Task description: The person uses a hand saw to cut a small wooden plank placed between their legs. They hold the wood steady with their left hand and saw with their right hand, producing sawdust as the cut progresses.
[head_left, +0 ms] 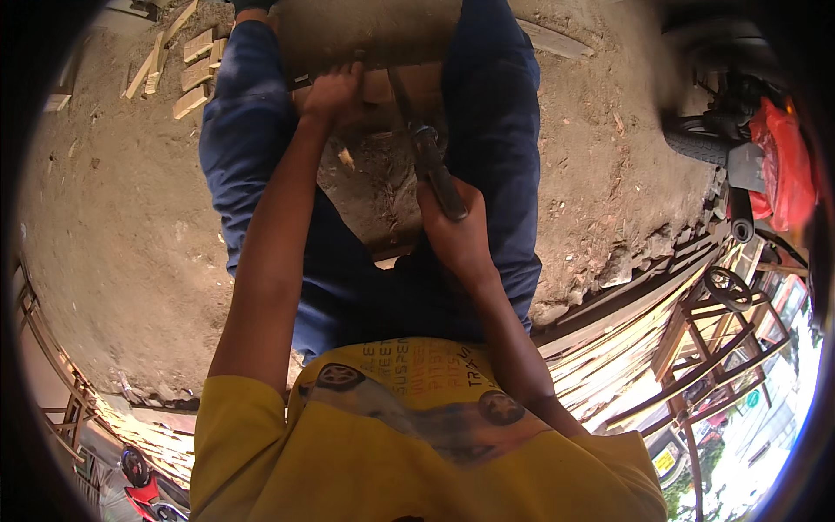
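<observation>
My left hand (335, 91) is closed on a reddish-brown wooden board (378, 85) lying crosswise between my legs, its fingers at the board's far edge. My right hand (457, 230) is wrapped around the dark handle of a long tool (430, 157), with a metal collar and a narrow dark blade pointing away from me. The blade's far end is over or against the board, just right of my left hand; whether it touches, I cannot tell. My blue-trousered legs flank both hands.
Short cut wood pieces (196, 74) lie on the dirt floor at upper left, a plank (557, 39) at upper right. At right are a red plastic bundle (778, 161) and dark items. Stacked timber (609, 374), a wooden frame (713, 365) and a red wheeled vehicle (143, 496) are behind me.
</observation>
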### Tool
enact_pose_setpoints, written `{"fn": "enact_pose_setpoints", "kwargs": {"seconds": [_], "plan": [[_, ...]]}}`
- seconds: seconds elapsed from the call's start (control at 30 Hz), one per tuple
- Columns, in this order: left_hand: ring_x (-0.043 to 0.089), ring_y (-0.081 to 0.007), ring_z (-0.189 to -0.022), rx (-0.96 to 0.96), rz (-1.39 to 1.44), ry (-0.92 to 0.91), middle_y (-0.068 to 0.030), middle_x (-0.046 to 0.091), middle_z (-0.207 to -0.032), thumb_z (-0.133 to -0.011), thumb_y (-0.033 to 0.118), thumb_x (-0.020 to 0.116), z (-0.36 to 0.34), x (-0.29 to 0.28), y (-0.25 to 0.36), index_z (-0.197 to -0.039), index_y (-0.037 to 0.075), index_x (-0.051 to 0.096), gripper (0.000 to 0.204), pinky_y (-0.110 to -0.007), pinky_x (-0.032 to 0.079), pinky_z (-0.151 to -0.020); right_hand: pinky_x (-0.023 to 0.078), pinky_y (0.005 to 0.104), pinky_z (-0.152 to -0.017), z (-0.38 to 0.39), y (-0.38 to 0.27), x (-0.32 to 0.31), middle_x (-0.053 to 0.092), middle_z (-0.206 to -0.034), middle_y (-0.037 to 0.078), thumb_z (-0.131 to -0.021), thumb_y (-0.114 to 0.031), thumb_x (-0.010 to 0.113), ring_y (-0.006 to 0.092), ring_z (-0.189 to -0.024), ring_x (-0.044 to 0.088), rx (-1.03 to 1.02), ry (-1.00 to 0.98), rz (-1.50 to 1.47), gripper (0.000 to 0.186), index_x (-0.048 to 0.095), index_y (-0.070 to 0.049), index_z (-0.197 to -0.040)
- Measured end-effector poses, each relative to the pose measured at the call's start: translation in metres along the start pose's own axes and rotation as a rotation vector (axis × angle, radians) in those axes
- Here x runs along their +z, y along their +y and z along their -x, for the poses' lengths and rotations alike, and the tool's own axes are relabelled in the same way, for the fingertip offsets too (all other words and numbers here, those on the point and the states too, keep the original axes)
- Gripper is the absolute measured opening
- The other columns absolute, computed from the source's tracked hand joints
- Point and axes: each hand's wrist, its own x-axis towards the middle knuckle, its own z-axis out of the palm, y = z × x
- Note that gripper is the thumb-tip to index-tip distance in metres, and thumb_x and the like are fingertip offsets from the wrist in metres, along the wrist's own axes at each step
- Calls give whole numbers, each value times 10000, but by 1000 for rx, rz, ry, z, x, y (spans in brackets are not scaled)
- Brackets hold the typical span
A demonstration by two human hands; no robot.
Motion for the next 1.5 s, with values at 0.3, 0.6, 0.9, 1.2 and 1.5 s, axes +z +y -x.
{"fn": "enact_pose_setpoints", "kwargs": {"seconds": [0.3, 0.6, 0.9, 1.2, 1.5], "plan": [[547, -331, -1143, -34, -23, -70, -190, 567, -1185, -717, 495, 723, -2, -5, 7, -1256, 17, 398, 790, -433, 460, -904, 350, 258, -488, 24, -6, -11, 493, -587, -23, -888, -133, 586, 32, -565, 435, -16, 27, 36, 212, 554, 17, -741], [550, -325, -1140, -60, -47, -123, -186, 568, -1206, -693, 488, 739, -5, 5, -7, -1286, 11, 388, 839, -424, 466, -904, 332, 244, -491, 35, -14, -11, 486, -597, -28, -889, -123, 580, 23, -574, 422, 10, 1, 17, 190, 565, 24, -771], [555, -330, -1127, -91, 57, -137, -182, 570, -1182, -666, 483, 756, -3, -10, 5, -1238, 33, 429, 798, -436, 469, -899, 355, 250, -501, 12, -2, -3, 500, -612, -29, -894, -110, 578, 34, -565, 418, 42, -57, -5, 159, 565, 4, -784], [563, -332, -1118, -87, 17, -43, -180, 578, -1167, -664, 482, 768, 0, -9, 4, -1265, 27, 423, 830, -437, 463, -912, 364, 251, -509, 29, 2, -6, 485, -601, -3, -906, -124, 574, 34, -595, 435, 25, -34, 8, 161, 585, 19, -832], [557, -346, -1125, -111, -3, -190, -175, 546, -1215, -671, 480, 764, -6, -11, 5, -1233, 43, 433, 786, -443, 462, -913, 365, 247, -515, 67, -5, -24, 500, -608, -13, -894, -119, 586, 30, -599, 442, 68, -15, -25, 169, 573, 18, -796]]}}
